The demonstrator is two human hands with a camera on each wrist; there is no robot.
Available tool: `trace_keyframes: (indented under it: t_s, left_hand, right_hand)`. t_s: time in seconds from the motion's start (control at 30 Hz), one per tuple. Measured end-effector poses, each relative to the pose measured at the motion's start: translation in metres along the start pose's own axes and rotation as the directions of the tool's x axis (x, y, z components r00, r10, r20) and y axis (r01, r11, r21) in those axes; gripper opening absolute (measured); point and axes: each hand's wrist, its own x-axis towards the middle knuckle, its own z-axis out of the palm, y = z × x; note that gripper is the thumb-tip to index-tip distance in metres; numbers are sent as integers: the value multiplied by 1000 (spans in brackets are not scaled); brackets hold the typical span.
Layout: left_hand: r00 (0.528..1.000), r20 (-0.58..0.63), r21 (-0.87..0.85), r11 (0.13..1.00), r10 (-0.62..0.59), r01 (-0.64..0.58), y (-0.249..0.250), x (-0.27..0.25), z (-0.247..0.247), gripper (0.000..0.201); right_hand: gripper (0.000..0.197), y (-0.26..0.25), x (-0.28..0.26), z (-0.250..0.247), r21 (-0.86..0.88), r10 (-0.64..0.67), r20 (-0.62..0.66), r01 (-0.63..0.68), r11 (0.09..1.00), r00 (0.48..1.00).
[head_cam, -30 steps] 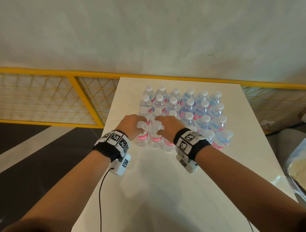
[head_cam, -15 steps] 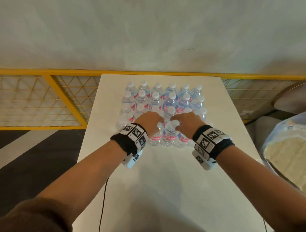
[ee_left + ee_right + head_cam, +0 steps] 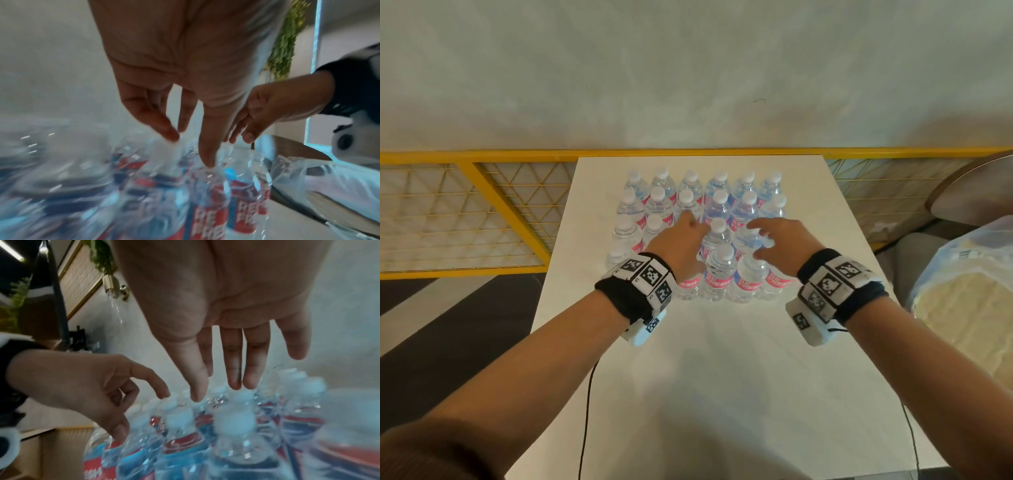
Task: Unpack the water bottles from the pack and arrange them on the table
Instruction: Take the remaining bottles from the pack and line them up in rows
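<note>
Both hands released, holding nothing: left hand point(image 3: 681, 245) and right hand point(image 3: 780, 240) hover over the water bottles point(image 3: 717, 236), mid-frame on the tabletop point(image 3: 722, 359), likely picking grip points on wrap.

Left hand point(image 3: 678, 246) hides some water bottles point(image 3: 717, 233).

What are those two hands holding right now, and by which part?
Nothing is held. The left hand and the right hand hover with loose fingers over the water bottles; any touch of the plastic is too blurred to tell.
</note>
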Motion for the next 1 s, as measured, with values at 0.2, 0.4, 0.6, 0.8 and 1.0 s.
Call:
trace_keyframes:
  t_s: [0.2,0.4,0.6,0.8,1.0]
  left_hand:
    - [978,-19,13,979,205,-205,61,15,2,55]
    - [971,138,79,975,197,-209,85,37,22,41]
    - [978,85,91,976,191,-198,87,45,18,39]
    - [981,90,77,980,175,-182,90,47,18,39]
    - [985,61,83,982,163,-168,92,45,22,39]
  right_hand:
    - [55,45,-11,-14,-64,146,56,-143,988,988]
    - [49,62,-10,1,30,130,22,-131,991,991]
    - [37,62,-6,-4,-108,27,10,-26,994,1000]
    - [35,64,-4,-1,-126,26,-2,-26,992,1000]
    - [35,65,-4,-2,-120,8,13,-7,993,1000]
